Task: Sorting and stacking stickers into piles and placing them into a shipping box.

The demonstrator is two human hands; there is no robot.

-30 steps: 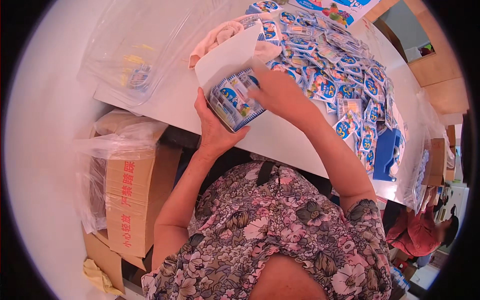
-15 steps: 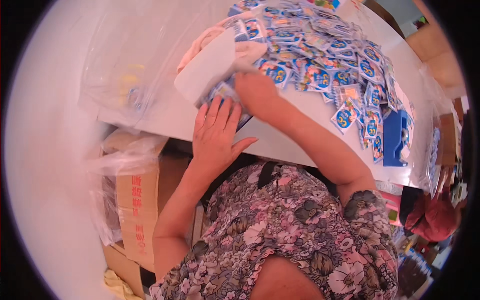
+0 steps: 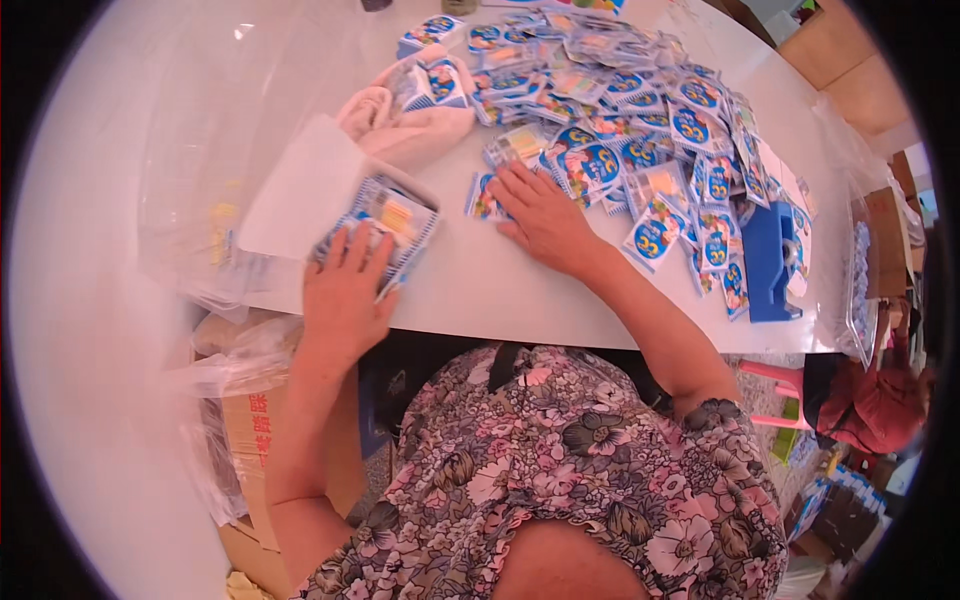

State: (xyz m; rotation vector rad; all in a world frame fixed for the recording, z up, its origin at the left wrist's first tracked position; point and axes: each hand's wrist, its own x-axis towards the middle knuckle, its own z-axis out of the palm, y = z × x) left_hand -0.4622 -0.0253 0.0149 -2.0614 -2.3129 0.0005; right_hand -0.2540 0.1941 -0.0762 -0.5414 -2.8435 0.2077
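Small clear and blue-white packets (image 3: 395, 212) lie in a small open box, its pale flap (image 3: 300, 195) folded out to the far left. My left hand (image 3: 348, 300) rests with straight fingers on the packets and the box's near side. Off to the right, my right hand (image 3: 548, 225) lies palm down with fingers spread. Its fingertips touch a packet (image 3: 518, 148) at the near left edge of a large heap of similar packets (image 3: 640, 110). Another packet (image 3: 483, 197) lies beside that hand, partly covered by it.
Beyond the box sits a crumpled pink cloth (image 3: 405, 135) with packets on it. A blue tape dispenser (image 3: 770, 265) stands at the table's right. Clear plastic sheeting (image 3: 215, 140) covers the left side. A cardboard box (image 3: 250, 440) is below the table edge; a person in red (image 3: 875, 405) is at far right.
My right hand has left the box and reached the heap. My left hand and the box have shifted left, and the flap now lies further left, showing the packets inside.
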